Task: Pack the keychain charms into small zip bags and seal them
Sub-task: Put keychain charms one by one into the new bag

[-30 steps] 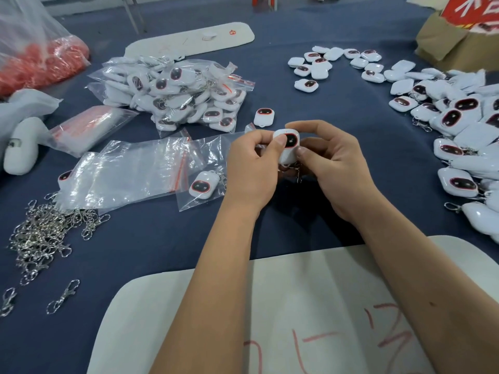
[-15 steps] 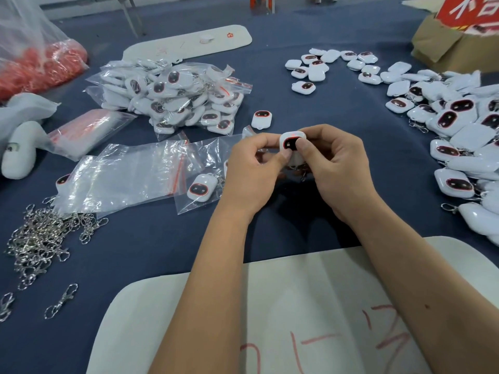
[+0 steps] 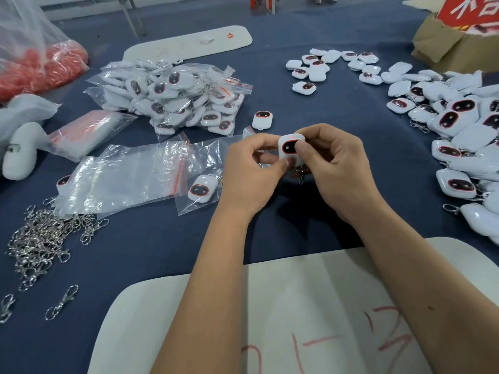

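Note:
Both hands hold one white keychain charm (image 3: 287, 147) with a dark oval face above the blue cloth. My left hand (image 3: 249, 175) pinches its lower left edge. My right hand (image 3: 336, 168) grips its right side, thumb lying across the face. A metal clasp hangs partly hidden below the charm. Empty clear zip bags (image 3: 127, 179) with red seals lie to the left. One bag (image 3: 201, 188) beside my left hand holds a charm. A heap of packed bags (image 3: 175, 98) sits behind them.
Loose charms (image 3: 459, 136) pile up at the right and far centre. One single charm (image 3: 262, 120) lies just beyond my hands. Metal clasps (image 3: 40, 238) are heaped at the left. A white board (image 3: 270, 319) lies at the near edge; a cardboard box (image 3: 445, 44) stands far right.
The charm has turned in my fingers. My right thumb has slid onto its dark face and my left thumb has dropped to its lower edge.

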A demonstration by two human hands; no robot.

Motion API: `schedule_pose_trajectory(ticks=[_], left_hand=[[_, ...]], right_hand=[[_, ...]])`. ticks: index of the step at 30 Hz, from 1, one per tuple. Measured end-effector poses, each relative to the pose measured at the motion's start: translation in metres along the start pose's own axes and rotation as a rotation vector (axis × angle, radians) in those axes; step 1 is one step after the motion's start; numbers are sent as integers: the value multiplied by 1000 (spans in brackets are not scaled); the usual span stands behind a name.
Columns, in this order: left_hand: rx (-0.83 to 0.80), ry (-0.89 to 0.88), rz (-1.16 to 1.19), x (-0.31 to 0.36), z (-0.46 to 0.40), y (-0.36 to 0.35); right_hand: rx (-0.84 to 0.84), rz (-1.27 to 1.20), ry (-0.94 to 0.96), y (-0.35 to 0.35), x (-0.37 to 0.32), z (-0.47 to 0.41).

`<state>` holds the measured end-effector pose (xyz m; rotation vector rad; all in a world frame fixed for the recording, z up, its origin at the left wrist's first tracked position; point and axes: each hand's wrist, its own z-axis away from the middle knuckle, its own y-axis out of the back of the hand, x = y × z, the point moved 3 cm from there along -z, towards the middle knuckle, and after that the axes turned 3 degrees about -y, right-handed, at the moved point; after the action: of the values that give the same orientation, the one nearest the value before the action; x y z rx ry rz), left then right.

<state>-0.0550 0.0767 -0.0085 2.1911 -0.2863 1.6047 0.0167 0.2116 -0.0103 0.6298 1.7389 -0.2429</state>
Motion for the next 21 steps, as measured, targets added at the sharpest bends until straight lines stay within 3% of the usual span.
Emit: schedule_pose_trajectory(ticks=[5, 9, 11, 14, 21], left_hand=[[44, 58, 55, 5, 0, -1], [316, -54, -227, 10, 2, 9], [393, -26, -380, 7, 3, 14], [413, 86, -543, 3, 3, 14], [363, 159, -822, 4, 5, 10]], right_hand=[[-81, -139, -77, -2, 3, 0], [-68, -142, -103, 1, 5, -2], [-79, -143, -121, 2, 7, -3], [-97, -145, -128, 0, 7, -2], [-33, -153, -183, 2, 12, -3]])
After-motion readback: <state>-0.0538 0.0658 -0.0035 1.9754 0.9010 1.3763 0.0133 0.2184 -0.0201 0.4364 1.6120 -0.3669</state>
